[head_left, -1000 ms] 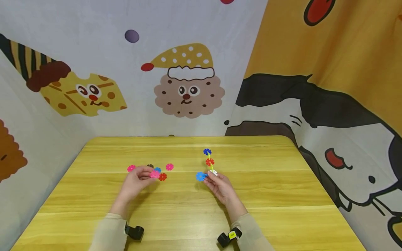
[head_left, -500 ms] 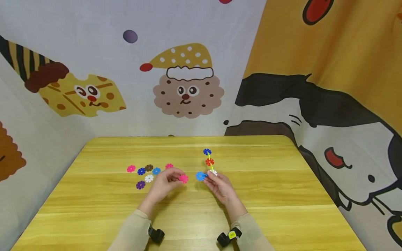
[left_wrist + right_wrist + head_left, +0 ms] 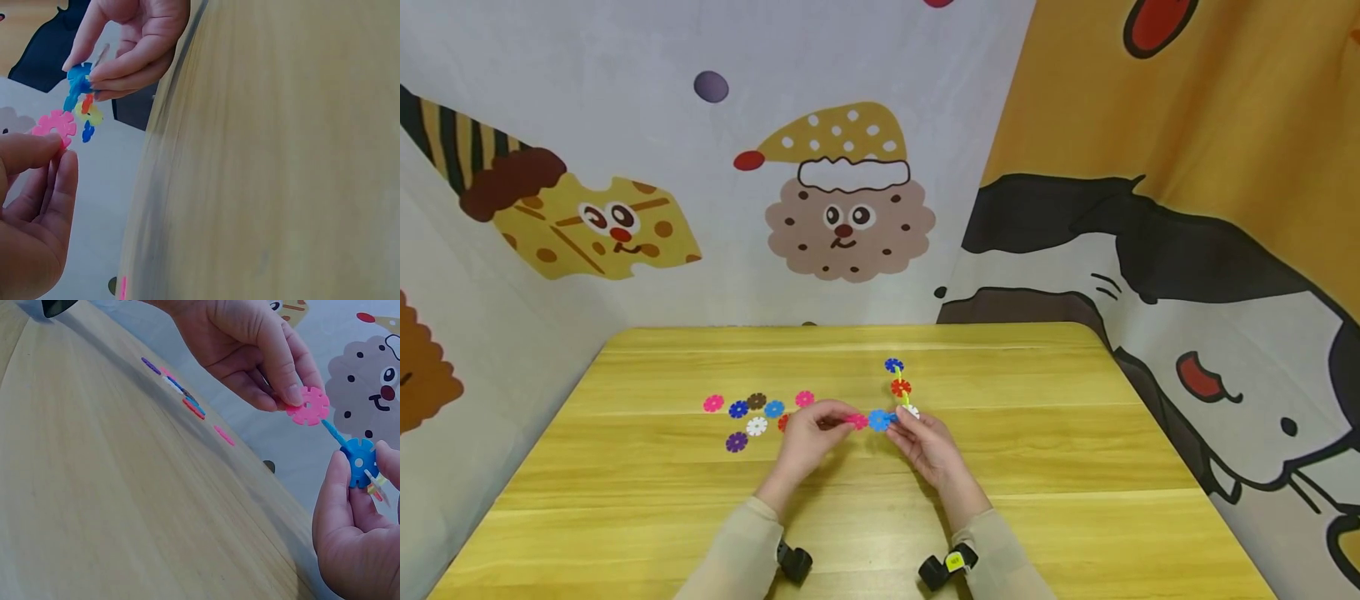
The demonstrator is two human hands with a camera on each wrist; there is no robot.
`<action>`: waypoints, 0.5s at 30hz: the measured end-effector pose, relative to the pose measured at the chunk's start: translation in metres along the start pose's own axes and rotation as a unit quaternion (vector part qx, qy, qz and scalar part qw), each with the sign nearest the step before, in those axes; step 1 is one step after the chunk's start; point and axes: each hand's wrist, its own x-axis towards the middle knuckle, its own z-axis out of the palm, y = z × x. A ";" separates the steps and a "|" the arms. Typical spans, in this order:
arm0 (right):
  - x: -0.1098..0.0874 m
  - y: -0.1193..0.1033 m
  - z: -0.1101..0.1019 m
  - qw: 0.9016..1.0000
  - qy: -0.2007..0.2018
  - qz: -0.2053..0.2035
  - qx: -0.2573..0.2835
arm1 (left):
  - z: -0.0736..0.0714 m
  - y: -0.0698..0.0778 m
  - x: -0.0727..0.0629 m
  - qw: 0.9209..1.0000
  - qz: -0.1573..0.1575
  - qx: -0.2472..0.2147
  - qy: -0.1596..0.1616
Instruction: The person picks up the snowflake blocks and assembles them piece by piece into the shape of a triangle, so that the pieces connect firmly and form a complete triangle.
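Landmark: light-blue notched plastic disc, held above the wood-grain desk, face toward the head camera, edge-on to the right wrist camera. Right hand, just right of it: fingers pinched the adjoining blue notched disc. Chain's long axis ran away from the person through white disc and red disc to dark-blue disc, beyond the landmark, slightly right. Left hand, left of landmark: fingers gripped pink notched plastic disc, just beside it; joining could not be told. Yellow label right of landmark, nearer the person: lettering too small to read.
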 end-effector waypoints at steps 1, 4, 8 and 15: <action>0.000 0.000 0.000 1.000 0.001 0.000 0.001 | 0.001 0.000 0.000 1.000 0.003 0.001 0.003; 0.001 0.001 0.000 1.000 -0.001 -0.001 0.003 | 0.003 0.001 0.000 1.000 0.005 0.010 0.012; 0.001 0.002 0.000 1.000 0.003 -0.001 0.009 | 0.007 0.001 0.001 1.000 0.007 0.017 0.024; -0.001 0.001 0.004 1.000 0.011 0.008 0.014 | 0.013 0.000 0.002 0.999 0.011 0.001 0.036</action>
